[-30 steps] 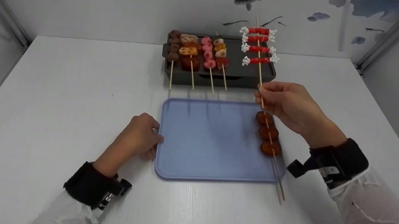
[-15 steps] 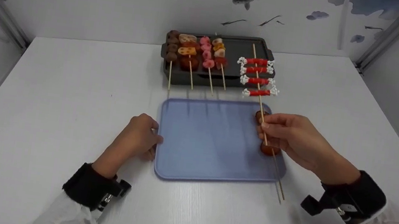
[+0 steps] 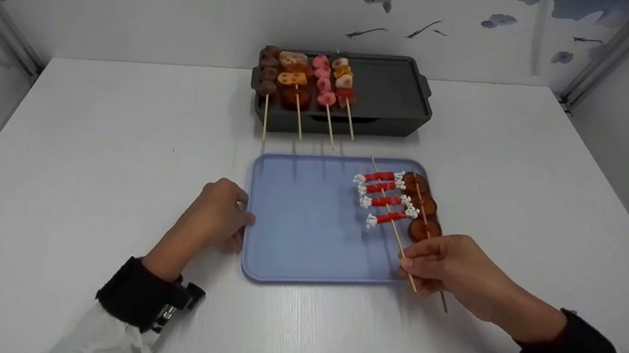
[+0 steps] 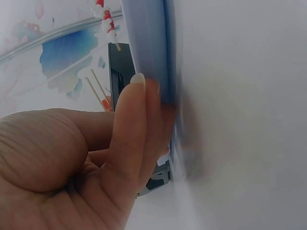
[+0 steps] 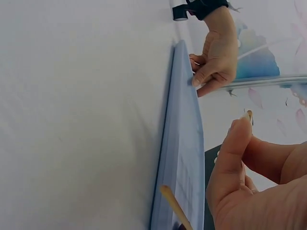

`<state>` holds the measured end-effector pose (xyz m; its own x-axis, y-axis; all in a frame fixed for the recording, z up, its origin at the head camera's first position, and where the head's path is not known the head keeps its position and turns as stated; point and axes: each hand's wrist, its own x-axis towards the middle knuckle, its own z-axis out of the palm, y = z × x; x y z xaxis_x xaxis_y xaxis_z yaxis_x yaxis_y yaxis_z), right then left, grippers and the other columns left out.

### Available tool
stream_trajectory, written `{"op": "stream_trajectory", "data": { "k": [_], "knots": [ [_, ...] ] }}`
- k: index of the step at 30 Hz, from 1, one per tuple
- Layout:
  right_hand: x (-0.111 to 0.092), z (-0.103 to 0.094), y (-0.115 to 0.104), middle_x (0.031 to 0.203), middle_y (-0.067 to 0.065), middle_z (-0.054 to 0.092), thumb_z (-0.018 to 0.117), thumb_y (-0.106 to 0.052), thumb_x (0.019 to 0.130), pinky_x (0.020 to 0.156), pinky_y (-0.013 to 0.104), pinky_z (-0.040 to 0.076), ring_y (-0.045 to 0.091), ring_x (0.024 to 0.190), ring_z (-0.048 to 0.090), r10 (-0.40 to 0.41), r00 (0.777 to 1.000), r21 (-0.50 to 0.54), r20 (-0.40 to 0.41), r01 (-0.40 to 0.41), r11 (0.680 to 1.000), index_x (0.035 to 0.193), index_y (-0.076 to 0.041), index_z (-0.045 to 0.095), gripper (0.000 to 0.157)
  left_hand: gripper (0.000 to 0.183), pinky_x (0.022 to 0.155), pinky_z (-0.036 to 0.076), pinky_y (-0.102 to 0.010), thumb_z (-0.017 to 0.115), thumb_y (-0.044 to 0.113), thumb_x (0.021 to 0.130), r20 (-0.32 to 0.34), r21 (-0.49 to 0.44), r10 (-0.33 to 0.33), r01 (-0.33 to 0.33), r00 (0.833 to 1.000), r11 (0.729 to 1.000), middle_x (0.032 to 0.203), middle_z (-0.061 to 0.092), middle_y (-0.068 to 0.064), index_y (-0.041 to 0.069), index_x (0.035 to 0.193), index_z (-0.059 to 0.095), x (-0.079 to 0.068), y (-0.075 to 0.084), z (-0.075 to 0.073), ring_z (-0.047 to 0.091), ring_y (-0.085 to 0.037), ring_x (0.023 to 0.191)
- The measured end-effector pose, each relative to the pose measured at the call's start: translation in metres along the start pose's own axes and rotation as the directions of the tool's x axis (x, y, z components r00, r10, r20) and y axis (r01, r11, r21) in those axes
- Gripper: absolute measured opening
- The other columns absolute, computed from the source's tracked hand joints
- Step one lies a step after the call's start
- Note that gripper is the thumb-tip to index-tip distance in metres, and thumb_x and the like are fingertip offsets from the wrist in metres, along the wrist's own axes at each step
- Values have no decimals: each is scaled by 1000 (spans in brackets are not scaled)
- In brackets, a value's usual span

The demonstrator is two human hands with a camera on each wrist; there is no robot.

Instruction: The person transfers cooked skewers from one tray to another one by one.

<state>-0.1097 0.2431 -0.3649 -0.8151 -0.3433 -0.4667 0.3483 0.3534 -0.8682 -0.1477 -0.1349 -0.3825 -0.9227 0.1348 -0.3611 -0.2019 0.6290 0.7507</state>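
Observation:
My right hand [image 3: 439,266] pinches the lower stick of a skewer [image 3: 385,201] threaded with several red pieces with white frilly ends. The skewer hangs over the right part of the blue tray [image 3: 308,224], tilted. Just right of it a skewer of brown round slices [image 3: 423,230] lies along the tray's right edge, its stick poking past the front rim. At the tray's left rim my left hand [image 3: 220,212] grips the edge, thumb over the rim. In the left wrist view its fingers [image 4: 127,120] bend against the tray's side.
Behind the tray stands a dark grey toy grill [image 3: 393,89]. On its left half lie a brown ball skewer [image 3: 269,73], a mixed skewer [image 3: 294,79], a pink skewer [image 3: 324,80] and another mixed skewer [image 3: 344,80], sticks jutting forward. A patterned wall [image 3: 191,8] rises behind.
My right hand has brought the red-and-white skewer from over the grill's right side toward me and down over the tray. My left hand stays at the tray's left rim.

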Motion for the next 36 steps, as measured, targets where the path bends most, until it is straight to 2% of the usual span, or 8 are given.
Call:
{"op": "stream_trajectory", "data": {
  "k": [7,12,19,24,26,29,33,36],
  "knots": [
    [-2,4,2,86,12,72,73,-12,100,71,29,63,16,72,68,42,999,14,7,-42,999,121,15,65,34,50,49,58,-29,67,-4,98,6,-5,-28,28,1000,1000,66,71,-16,-18,143,49,0,1,-1,70,-22,50],
    [-2,7,1,85,14,74,77,-14,97,70,32,64,18,69,71,64,998,-57,-12,-65,996,116,12,71,32,47,50,58,-29,67,-5,98,7,-9,-22,22,1000,1000,66,71,-16,-19,140,52,0,1,0,70,-21,49],
    [-2,13,1,78,13,74,78,-17,96,65,36,64,20,66,73,17,999,-182,-27,-22,983,101,7,76,25,45,51,59,-31,67,-4,98,6,-8,-16,16,1000,1000,66,71,-18,-19,138,54,1,-1,-1,71,-24,51],
    [-1,15,1,74,14,73,78,-17,97,62,36,64,25,64,75,-33,999,-245,-3,32,969,93,6,73,24,45,83,62,-40,69,-1,98,-15,86,17,-16,1000,996,97,75,-25,-18,137,56,0,0,-1,76,-24,68],
    [0,15,2,74,14,73,78,-17,97,61,36,64,26,64,75,-39,999,-261,3,39,964,92,6,73,24,46,89,60,-40,71,1,98,-25,114,23,-20,999,993,105,74,-25,-18,137,57,0,1,-1,76,-21,69],
    [1,15,3,74,14,73,77,-17,97,61,36,64,27,65,76,-35,999,-273,9,36,961,92,5,73,23,47,76,62,-35,70,0,98,-19,100,11,-9,1000,995,93,76,-23,-18,139,55,1,2,-1,75,-21,61],
    [2,15,5,74,13,73,78,-17,97,62,37,64,28,66,76,-30,999,-285,20,35,958,93,4,73,22,49,57,58,-27,69,-1,98,-16,75,1,0,1000,997,72,73,-15,-18,140,53,1,2,-1,71,-20,51],
    [2,15,6,75,13,73,78,-19,97,61,37,64,28,67,76,-29,999,-294,30,36,955,93,3,72,23,48,52,57,-26,69,-2,98,-16,53,-7,8,1000,999,66,71,-13,-18,140,53,1,1,0,70,-20,50]
  ]
}}
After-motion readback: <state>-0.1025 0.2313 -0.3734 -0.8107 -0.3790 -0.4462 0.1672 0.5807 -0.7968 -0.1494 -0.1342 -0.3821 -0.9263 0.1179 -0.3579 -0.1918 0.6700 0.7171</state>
